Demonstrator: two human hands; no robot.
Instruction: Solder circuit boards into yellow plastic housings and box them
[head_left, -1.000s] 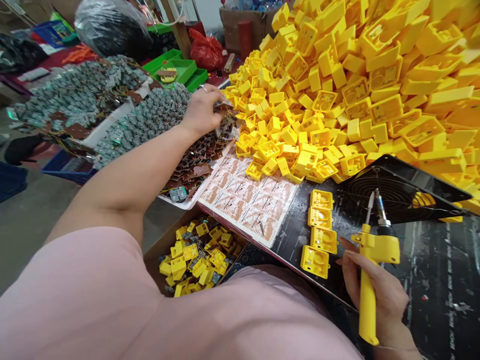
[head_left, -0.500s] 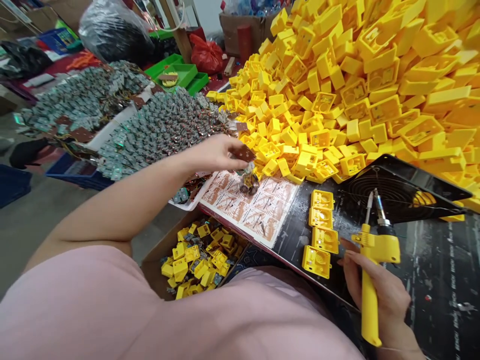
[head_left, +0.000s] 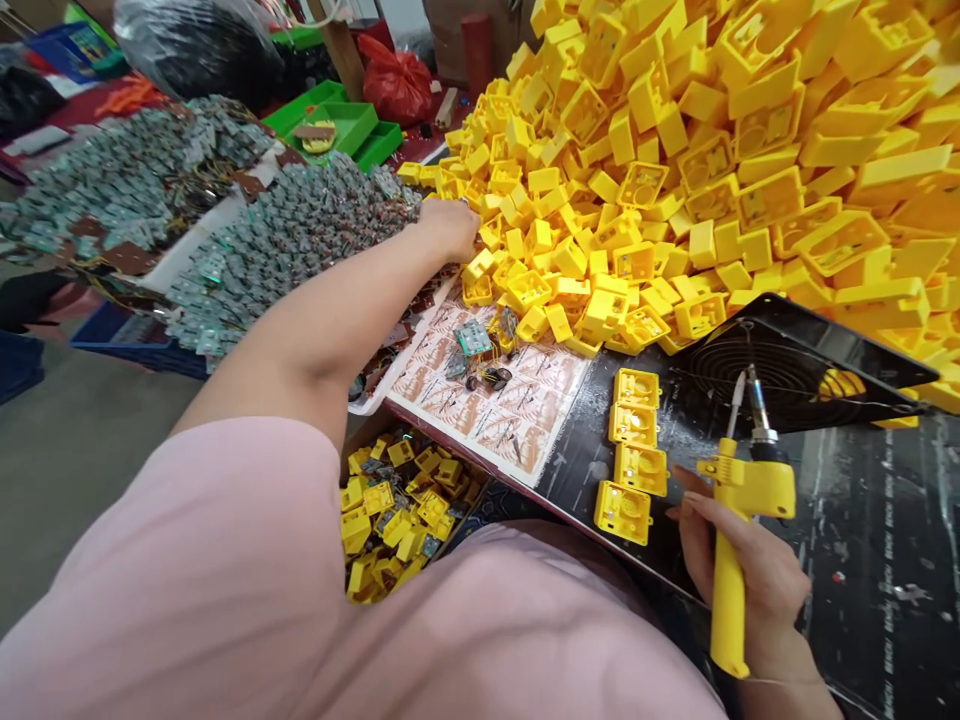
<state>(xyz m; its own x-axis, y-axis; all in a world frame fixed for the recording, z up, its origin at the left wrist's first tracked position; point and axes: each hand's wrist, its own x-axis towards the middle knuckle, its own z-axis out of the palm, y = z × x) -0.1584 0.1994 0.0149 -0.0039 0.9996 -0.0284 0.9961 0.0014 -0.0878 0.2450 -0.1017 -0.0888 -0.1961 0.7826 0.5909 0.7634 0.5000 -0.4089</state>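
Yellow casings (head_left: 709, 165) (heaped) crowd the black grille (head_left: 712, 375).

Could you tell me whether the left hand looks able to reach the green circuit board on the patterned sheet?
Probably yes: the left hand is nearby, and nothing seems to cover the green circuit board from above.

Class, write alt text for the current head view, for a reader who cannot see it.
A person's right hand holds a yellow soldering tool beside four lined-up casings; the left hand is between heaped grey components and a large yellow pile. Wired parts lie on a patterned sheet.
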